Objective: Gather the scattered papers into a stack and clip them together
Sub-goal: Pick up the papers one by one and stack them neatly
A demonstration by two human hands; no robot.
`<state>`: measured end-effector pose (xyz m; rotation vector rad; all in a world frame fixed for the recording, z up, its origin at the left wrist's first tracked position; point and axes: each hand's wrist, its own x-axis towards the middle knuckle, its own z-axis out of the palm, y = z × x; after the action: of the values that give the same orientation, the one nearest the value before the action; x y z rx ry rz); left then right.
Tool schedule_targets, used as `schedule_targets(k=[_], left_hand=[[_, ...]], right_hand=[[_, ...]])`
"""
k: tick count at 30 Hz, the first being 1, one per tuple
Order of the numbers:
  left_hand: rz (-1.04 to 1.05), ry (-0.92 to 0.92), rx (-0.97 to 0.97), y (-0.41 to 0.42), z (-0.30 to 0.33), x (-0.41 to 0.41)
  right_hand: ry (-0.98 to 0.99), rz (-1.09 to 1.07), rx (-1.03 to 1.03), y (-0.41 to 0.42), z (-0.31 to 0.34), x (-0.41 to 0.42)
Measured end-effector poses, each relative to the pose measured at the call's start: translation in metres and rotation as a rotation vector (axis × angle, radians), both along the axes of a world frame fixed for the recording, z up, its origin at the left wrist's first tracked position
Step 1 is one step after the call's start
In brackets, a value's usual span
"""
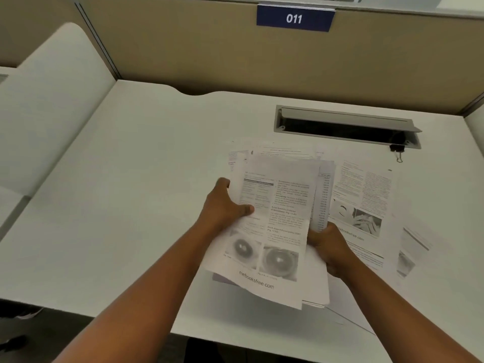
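White stack (275,224): held above the desk (117,192), long axis running away from the person.
Left hand (225,205): fingers clamped on the stack's left edge.
Right hand (331,247): fingers clamped on its right edge.
Loose sheets (364,195): flat, right of the stack, nearer the right hand.
Binder clip (396,151): beyond those sheets, far right of the stack.

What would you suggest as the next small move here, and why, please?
Probably lay the held sheets, gripped by the left hand and right hand, onto the loose page still on the desk and gather it, since the binder clip waits untouched.
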<state>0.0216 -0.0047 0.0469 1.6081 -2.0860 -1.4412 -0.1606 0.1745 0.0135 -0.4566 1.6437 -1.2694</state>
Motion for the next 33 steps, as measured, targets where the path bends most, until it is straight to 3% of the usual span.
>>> schedule_targets(k=[6,18,33], left_hand=[[0.075,0.074,-0.054,0.016,-0.009,-0.007],[0.004,0.181,0.019,0.031,-0.013,-0.011],[0.164,0.233,0.413,0.023,-0.024,-0.014]], right_hand=[[-0.023,-0.008,0.012,0.004,-0.002,0.0],[0.013,0.012,0.027,0.009,-0.003,0.004],[-0.024,0.025,0.013,0.02,-0.001,0.004]])
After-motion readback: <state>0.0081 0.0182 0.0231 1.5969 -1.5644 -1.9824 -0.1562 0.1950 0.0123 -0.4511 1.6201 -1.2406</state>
